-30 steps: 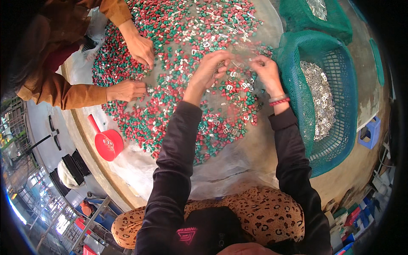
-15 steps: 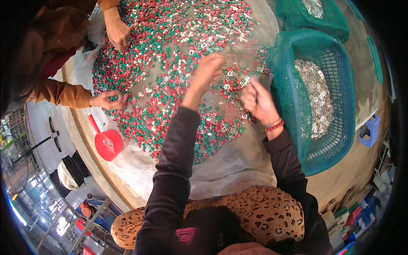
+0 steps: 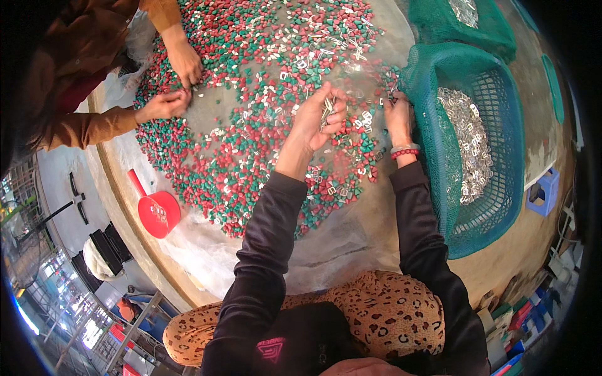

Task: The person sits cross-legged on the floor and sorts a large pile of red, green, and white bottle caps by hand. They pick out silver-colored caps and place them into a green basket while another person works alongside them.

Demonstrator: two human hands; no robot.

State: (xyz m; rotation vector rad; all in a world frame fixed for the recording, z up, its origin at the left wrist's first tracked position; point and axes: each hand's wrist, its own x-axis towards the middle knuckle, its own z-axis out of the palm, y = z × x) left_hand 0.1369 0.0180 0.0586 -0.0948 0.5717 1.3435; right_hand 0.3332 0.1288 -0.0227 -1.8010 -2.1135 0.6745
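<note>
A wide spread of small red, green and white stone-like pieces lies on the sheet before me, mixed with shiny slider buckles. Over its right part, my left hand is curled around several slider buckles, which show between thumb and fingers. My right hand reaches down to the right edge of the spread, beside the netted basket. Its fingers are drawn together, and whatever they pinch is hidden.
Close on my right stands a green basket lined with netting, holding many slider buckles. Another netted basket is behind it. A red scoop lies at left. Across the spread, a co-worker's hands pick at the pieces.
My right hand has moved up and right, down to the edge of the spread. My left hand has turned, showing the buckles in it. The co-worker's hands have come closer together.
</note>
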